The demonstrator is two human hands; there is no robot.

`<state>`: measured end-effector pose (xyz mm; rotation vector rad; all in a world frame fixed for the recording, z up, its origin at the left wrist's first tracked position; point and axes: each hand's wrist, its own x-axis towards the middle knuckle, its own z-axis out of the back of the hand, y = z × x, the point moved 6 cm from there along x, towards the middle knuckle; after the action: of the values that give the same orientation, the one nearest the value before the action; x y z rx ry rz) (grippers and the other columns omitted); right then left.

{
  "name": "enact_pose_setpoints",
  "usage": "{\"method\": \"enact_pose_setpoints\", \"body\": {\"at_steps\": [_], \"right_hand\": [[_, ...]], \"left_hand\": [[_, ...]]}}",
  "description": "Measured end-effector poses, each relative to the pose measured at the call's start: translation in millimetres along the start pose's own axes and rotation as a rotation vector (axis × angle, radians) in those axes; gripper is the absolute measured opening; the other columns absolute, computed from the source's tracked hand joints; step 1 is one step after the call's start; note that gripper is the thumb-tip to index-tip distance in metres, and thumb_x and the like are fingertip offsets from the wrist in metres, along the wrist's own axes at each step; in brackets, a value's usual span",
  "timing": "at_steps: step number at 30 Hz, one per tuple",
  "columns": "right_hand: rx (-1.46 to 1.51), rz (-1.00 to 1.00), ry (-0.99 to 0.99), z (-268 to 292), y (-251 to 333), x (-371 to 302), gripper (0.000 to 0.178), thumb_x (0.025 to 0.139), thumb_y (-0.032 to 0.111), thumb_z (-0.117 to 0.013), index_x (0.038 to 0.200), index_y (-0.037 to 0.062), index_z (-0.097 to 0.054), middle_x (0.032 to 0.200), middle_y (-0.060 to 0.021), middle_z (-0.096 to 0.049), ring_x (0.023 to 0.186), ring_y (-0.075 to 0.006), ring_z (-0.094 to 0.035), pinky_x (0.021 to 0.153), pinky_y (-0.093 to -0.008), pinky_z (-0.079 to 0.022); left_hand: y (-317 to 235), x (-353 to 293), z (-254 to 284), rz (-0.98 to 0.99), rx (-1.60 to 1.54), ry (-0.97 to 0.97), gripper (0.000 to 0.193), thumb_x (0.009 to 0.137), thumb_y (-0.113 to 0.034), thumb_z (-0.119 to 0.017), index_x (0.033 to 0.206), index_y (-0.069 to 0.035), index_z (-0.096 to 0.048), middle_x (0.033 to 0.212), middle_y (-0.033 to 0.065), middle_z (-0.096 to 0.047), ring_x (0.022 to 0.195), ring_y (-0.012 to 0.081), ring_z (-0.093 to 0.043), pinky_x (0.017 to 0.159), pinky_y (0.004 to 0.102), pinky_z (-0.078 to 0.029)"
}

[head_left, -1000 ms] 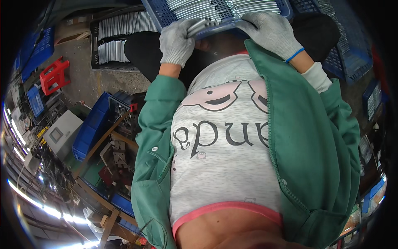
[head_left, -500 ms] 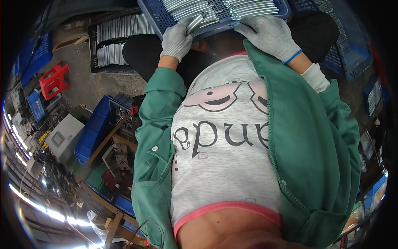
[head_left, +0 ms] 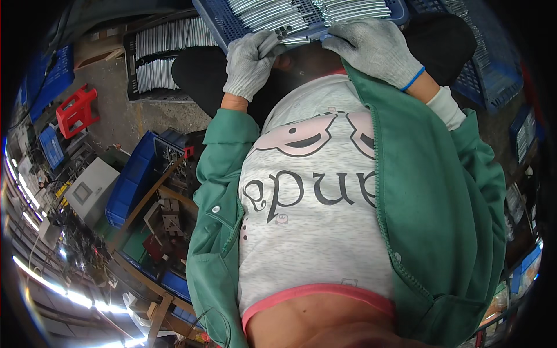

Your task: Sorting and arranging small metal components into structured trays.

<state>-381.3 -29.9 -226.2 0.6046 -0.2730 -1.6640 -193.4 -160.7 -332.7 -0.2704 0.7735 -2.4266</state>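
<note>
Concrete workshop floor [head_left: 113, 87] lying cluttered on both sides

At the far left, strip lights [head_left: 77, 298] are glowing along the curved lower rim. Above them, a red plastic stool [head_left: 79, 104] is standing on the concrete, and a pale control box [head_left: 91, 188] is showing a small screen. Just right of that box, a blue plastic bin [head_left: 130, 182] is sitting near dark machinery parts. Higher up, a black crate [head_left: 131, 66] is holding two rows of silvery metal pieces beside the seated person's dark-trousered knee [head_left: 200, 72].

In a pale knitted glove, the left hand [head_left: 249, 64] is gripping a small bundle of metal tubes [head_left: 272, 40], their open ends pointing right, at the near edge of a blue perforated crate [head_left: 216, 26]. That crate is lying in front of the person, carrying two rows of slender silvery lengths.

Gloved too, with a blue cuff edge, the right hand [head_left: 371, 49] is resting with bent fingers at the crate's near rim; whether it is gripping anything, I cannot tell.

Farther right, another blue crate [head_left: 499, 87] is standing, and a narrow tray [head_left: 514, 134] is holding more silvery pieces.
</note>
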Motion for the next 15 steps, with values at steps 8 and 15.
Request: {"method": "enact_pose_setpoints", "body": {"at_steps": [8,15], "right_hand": [[-0.062,0.123,-0.275,-10,-2,-11,0.027,0.092,0.039,-0.062,0.1,0.0181,-0.077,0.079,-0.0033,-0.073,0.065,-0.0252,-0.066,0.062,-0.0352,-0.054],[-0.079,-0.144,-0.044,-5,-4,4,0.027,0.092,0.038,-0.061,0.101,0.0184,-0.077,0.077,-0.0039,-0.073,0.064,-0.0253,-0.066,0.062,-0.0349,-0.054]], "left_hand": [[-36,-7,19,-0.104,0.101,-0.205,0.031,0.071,-0.015,-0.077,0.102,-0.016,-0.074,0.092,0.001,-0.073,0.08,0.0208,-0.066,0.086,0.0348,-0.046],[-57,-8,33,-0.207,0.101,-0.29,0.028,0.069,-0.017,-0.079,0.097,-0.019,-0.076,0.086,-0.0041,-0.073,0.08,0.0168,-0.065,0.086,0.0341,-0.044]]}}
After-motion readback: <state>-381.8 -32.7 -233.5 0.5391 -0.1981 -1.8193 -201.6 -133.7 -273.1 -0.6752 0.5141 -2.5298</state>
